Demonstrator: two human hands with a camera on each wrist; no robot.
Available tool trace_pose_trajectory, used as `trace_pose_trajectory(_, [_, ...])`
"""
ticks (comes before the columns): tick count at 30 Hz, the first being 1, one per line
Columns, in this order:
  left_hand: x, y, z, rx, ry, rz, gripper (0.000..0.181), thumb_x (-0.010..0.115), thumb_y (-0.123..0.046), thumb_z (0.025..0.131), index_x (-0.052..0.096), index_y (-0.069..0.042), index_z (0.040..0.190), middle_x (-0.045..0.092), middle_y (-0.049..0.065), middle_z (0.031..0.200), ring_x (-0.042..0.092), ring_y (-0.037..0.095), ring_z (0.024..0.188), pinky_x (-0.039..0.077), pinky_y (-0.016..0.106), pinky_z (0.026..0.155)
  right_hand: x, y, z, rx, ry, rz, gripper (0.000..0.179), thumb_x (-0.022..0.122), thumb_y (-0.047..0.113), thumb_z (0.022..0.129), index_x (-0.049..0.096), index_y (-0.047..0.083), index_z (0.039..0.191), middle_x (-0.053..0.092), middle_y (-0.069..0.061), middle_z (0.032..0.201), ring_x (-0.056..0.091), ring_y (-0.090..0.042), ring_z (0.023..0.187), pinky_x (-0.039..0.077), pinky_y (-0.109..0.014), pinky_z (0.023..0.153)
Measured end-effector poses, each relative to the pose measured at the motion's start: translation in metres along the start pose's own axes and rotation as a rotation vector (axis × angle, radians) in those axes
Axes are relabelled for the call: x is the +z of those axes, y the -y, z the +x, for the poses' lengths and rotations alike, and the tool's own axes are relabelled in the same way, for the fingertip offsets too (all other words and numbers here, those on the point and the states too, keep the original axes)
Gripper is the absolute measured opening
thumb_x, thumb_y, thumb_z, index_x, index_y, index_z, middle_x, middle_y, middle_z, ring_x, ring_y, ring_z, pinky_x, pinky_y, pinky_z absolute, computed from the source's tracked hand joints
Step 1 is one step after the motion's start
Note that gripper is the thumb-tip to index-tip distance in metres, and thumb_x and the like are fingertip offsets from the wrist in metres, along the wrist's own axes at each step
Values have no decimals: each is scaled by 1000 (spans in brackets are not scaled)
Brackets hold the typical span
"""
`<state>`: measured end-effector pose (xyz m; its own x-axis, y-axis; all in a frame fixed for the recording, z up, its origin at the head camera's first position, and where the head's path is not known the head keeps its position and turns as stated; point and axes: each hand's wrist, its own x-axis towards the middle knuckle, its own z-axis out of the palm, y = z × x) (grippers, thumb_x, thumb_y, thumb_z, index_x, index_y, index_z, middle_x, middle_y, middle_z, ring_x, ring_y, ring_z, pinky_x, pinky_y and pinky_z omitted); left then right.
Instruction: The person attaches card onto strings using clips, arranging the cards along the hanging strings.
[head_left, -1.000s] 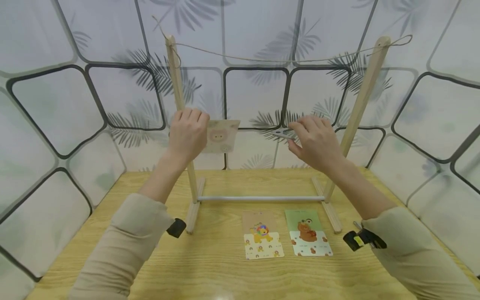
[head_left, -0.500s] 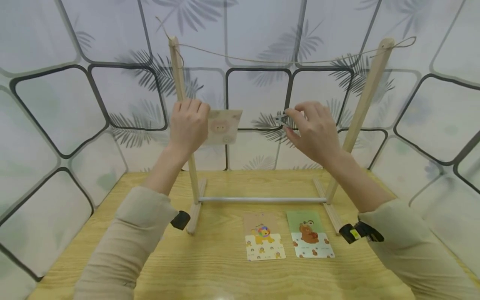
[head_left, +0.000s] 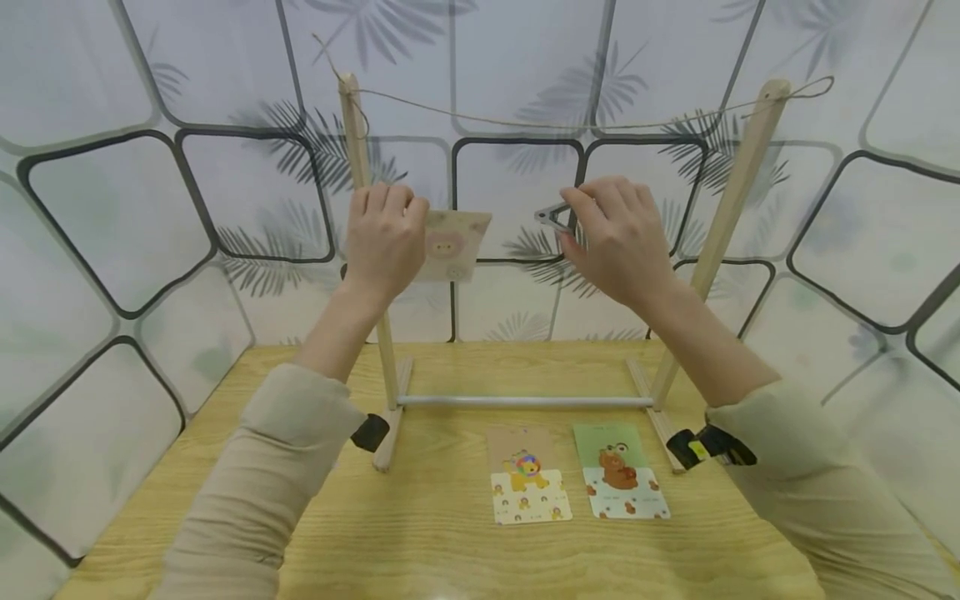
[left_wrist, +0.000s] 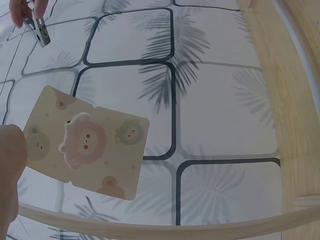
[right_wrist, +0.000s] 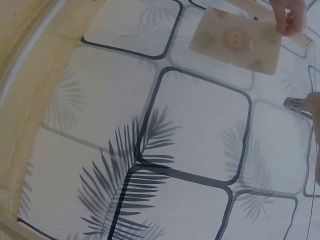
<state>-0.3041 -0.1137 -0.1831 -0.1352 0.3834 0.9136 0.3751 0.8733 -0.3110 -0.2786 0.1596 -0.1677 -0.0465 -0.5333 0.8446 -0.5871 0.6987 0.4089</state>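
holding is noted at both hands, raised over the worktop [head_left: 442,550] and seen below a sagging string [head_left: 525,126] in the head view. the pale card [left_wrist: 95,142] with the pink animal face is held in the air by the left hand [head_left: 386,242], its edge pinched between thumb and curled fingers. the grey clip [head_left: 550,217] is pinched between thumb and fingers of the right hand [head_left: 618,237], nose toward the card; clip and card are apart. whether the clip's mouth is parted cannot be told.

risks, as judged: the card is gripped at one end only, so it could swing or bend if pushed by the clip. if the pinch on the clip were loosened, it could be dropped. the string, being slack, could be shifted by any touch, and the rack [head_left: 720,225] could be tugged through it. a clip meeting the card off its edge could miss or mark it.

on the worktop, the lion card [head_left: 528,479] and green-topped bear card [head_left: 620,471] lie side by side, apart from both hands.
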Motion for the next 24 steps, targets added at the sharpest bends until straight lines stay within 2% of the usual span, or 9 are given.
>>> trace_pose_trajectory(8, [3, 4, 8, -45, -40, -15, 14, 48, 3, 83, 60, 3, 76, 55, 14, 77, 47, 31, 75, 36, 42, 72, 1, 0, 23, 99, -125, 125, 31, 73, 4, 74, 61, -7, 101, 54, -21, 95, 47, -39, 89, 35, -49, 74])
trace_pose_trajectory(15, [-1, 6, 12, -54, -27, -2, 13, 48, 5, 81, 61, 2, 80, 55, 14, 80, 48, 32, 78, 37, 43, 74, 5, 2, 43, 95, -217, 174, 32, 75, 6, 75, 60, -5, 101, 56, -20, 96, 48, -37, 92, 35, -46, 85])
trace_pose_trajectory(19, [-4, 7, 13, -61, -6, -1, 14, 48, 4, 83, 62, 2, 82, 56, 15, 82, 49, 32, 80, 36, 43, 74, 9, 4, 55, 91, -249, 195, 32, 75, 9, 75, 60, -5, 98, 56, -19, 95, 48, -36, 92, 35, -43, 88])
trace_pose_trajectory(24, [-5, 6, 17, -58, -14, 4, 13, 49, 5, 81, 61, 1, 80, 54, 13, 79, 48, 31, 79, 36, 42, 73, 14, 9, 68, 150, -283, 215, 32, 78, 11, 73, 61, -5, 95, 56, -18, 91, 49, -34, 91, 36, -40, 89])
